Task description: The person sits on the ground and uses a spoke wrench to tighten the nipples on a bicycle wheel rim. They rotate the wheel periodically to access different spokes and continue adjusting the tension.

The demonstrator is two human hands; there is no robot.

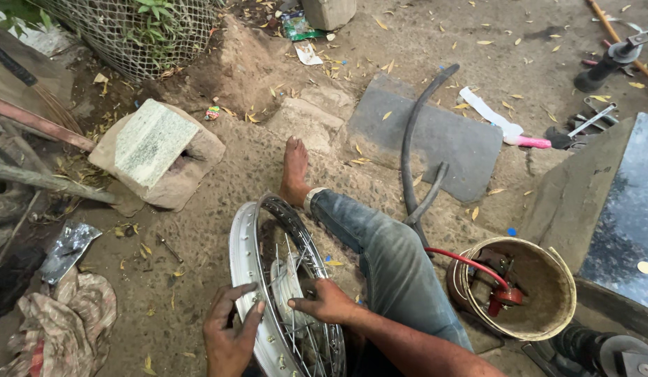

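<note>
Your left hand point(228, 334) is wrapped over the outer edge of the spoked wheel rim point(241, 258), fingers curled around the metal and thumb pressed against the rim's side, so it has a firm hold. Your right hand point(325, 302) reaches in among the spokes point(296, 260) near the hub point(287, 285), fingers bent and pinching at something small there; what it pinches is too small to tell. The wheel stands tilted on the sandy ground at bottom centre, leaning against your jeans-clad leg point(383, 258), with your bare foot point(294, 169) stretched out just beyond it. Right of the leg sits a worn round bucket point(547, 307) holding a red hose point(463, 260) and red fittings. A black rubber tube point(410, 139) curves across a grey flat slab point(449, 139) further out, its lower end near your knee. A white and pink tool point(505, 129) lies past the slab, with metal wrenches point(592, 119) near it. On the left is a hollow concrete block point(156, 150), a crumpled cloth point(65, 321) at the lower left, and a wire mesh fence point(128, 28) with green plants at top left. A dark glossy panel point(627, 209) stands at the right edge. Yellow leaves are scattered over the dirt.
</note>
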